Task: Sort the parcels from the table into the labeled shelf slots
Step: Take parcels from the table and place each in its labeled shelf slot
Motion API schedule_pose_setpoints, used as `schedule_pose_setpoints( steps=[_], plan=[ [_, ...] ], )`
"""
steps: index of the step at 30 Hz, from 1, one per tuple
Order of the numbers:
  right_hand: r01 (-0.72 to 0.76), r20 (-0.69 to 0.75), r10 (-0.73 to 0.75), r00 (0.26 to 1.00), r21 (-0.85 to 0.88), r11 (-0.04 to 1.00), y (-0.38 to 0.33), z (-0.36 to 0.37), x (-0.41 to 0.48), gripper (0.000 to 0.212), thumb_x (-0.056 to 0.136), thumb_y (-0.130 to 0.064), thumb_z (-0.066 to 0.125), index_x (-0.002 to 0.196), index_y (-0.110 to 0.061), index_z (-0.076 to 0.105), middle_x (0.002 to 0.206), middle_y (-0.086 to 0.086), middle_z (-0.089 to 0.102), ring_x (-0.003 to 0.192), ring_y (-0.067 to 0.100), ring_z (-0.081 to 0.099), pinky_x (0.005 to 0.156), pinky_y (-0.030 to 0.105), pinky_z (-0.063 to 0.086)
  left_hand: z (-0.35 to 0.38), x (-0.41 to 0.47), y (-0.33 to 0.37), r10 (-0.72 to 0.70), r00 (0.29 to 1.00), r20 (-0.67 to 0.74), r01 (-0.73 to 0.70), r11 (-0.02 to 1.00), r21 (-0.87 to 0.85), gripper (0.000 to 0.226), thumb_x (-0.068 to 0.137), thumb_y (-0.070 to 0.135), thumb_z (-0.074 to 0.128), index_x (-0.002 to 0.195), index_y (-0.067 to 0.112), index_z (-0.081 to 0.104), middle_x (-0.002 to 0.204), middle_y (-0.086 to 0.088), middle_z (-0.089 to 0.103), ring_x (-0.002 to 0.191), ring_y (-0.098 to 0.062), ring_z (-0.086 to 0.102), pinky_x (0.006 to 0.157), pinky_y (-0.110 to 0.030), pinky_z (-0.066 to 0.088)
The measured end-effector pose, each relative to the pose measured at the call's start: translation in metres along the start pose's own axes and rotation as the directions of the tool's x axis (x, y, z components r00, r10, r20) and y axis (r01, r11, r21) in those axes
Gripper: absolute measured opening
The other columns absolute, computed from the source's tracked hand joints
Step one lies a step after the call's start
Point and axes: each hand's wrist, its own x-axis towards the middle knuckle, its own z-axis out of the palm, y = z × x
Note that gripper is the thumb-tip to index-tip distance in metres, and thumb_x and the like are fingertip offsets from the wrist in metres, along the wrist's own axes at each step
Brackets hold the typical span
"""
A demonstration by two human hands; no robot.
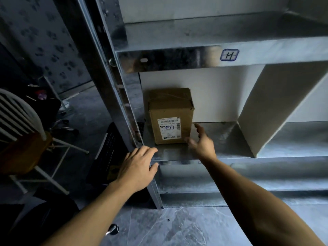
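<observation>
- Your left hand lies palm down at the front left corner of the shelf board, with the fingers straight and relaxed over the front edge beside the metal upright. It holds nothing.
- Your right hand is spread wide above the board, thumb up and fingers reaching left toward the lower right corner of the parcel. It grips nothing, and you cannot tell from this angle whether the fingertips touch the cardboard or stop just short.
- You see the parcel, a brown cardboard box, standing on end at the left end of the board, close to the upright and between your two hands.
- Its long axis runs vertically. The taped top flaps face up, and one broad face points out toward you.
- On that face, a white shipping label sits upright, with a handwritten mark in a blue frame that is too small to read surely.
- Above the slot, the front lip of the next shelf carries a blue-framed tag marked "H".
- To the parcel's right, well apart from it, a pale divider panel closes the slot.
- Left of the shelving you have a white-framed chair and a black perforated crate on the grey stone floor.
</observation>
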Motion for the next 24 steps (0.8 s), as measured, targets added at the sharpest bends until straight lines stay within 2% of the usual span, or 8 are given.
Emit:
schedule_pose_setpoints(
  steps=[5, 8, 11, 14, 17, 24],
  plan=[
    [0.111, -0.001, -0.117, 0.993, -0.319, 0.941, 0.001, -0.036, -0.046, 0.048, 0.094, -0.040, 0.061, 0.137, -0.020, 0.052, 0.134, 0.011, 0.055, 0.120, 0.031, 0.054, 0.098, 0.037, 0.046, -0.004, 0.007, 0.021, 0.052, 0.999, -0.002, -0.052, 0.999, -0.005, 0.044, 0.094, 0.042, 0.046, 0.135, 0.029, 0.042, 0.131, 0.007, 0.047, 0.118, -0.019, 0.044, 0.098, -0.037, 0.036],
    [0.187, 0.035, -0.198, 0.980, -0.518, 0.835, 0.006, -0.070, -0.076, 0.047, 0.097, -0.044, 0.055, 0.136, -0.020, 0.052, 0.133, 0.008, 0.055, 0.118, 0.032, 0.053, 0.093, 0.041, 0.049, -0.004, 0.016, 0.043, 0.092, 0.996, 0.001, -0.092, 0.996, 0.011, 0.045, 0.093, 0.042, 0.046, 0.136, 0.028, 0.042, 0.132, 0.005, 0.047, 0.117, -0.021, 0.043, 0.099, -0.038, 0.035],
    [0.188, 0.019, -0.242, 0.970, -0.689, 0.700, 0.015, -0.112, -0.103, 0.043, 0.096, -0.047, 0.050, 0.131, -0.023, 0.052, 0.128, 0.005, 0.057, 0.114, 0.032, 0.054, 0.088, 0.039, 0.047, -0.002, 0.026, 0.077, 0.185, 0.983, -0.018, -0.183, 0.981, 0.068, 0.044, 0.092, 0.041, 0.045, 0.134, 0.028, 0.043, 0.130, 0.003, 0.050, 0.116, -0.022, 0.044, 0.095, -0.040, 0.034],
    [0.131, -0.023, -0.250, 0.968, -0.802, 0.583, 0.030, -0.162, -0.127, 0.040, 0.094, -0.049, 0.048, 0.122, -0.021, 0.053, 0.120, 0.005, 0.058, 0.112, 0.032, 0.054, 0.086, 0.039, 0.044, 0.005, 0.040, 0.126, 0.284, 0.959, -0.014, -0.281, 0.953, 0.113, 0.044, 0.093, 0.042, 0.044, 0.135, 0.029, 0.043, 0.130, 0.003, 0.051, 0.116, -0.022, 0.046, 0.096, -0.039, 0.035],
    [0.055, -0.072, -0.225, 0.972, -0.858, 0.510, 0.050, -0.216, -0.150, 0.042, 0.094, -0.051, 0.046, 0.123, -0.020, 0.052, 0.120, 0.006, 0.058, 0.111, 0.032, 0.055, 0.085, 0.038, 0.043, 0.013, 0.055, 0.188, 0.377, 0.926, 0.022, -0.376, 0.918, 0.121, 0.045, 0.093, 0.043, 0.041, 0.136, 0.030, 0.040, 0.133, 0.004, 0.048, 0.118, -0.021, 0.045, 0.097, -0.038, 0.034],
    [-0.213, -0.293, -0.095, 0.951, -0.848, 0.485, 0.119, -0.369, -0.221, 0.043, 0.095, -0.055, 0.043, 0.121, -0.021, 0.052, 0.119, 0.005, 0.057, 0.111, 0.031, 0.055, 0.084, 0.039, 0.044, 0.037, 0.062, 0.378, 0.577, 0.815, 0.051, -0.578, 0.807, 0.120, 0.042, 0.093, 0.042, 0.041, 0.132, 0.027, 0.044, 0.130, 0.002, 0.050, 0.118, -0.023, 0.045, 0.097, -0.037, 0.034]
  ],
)
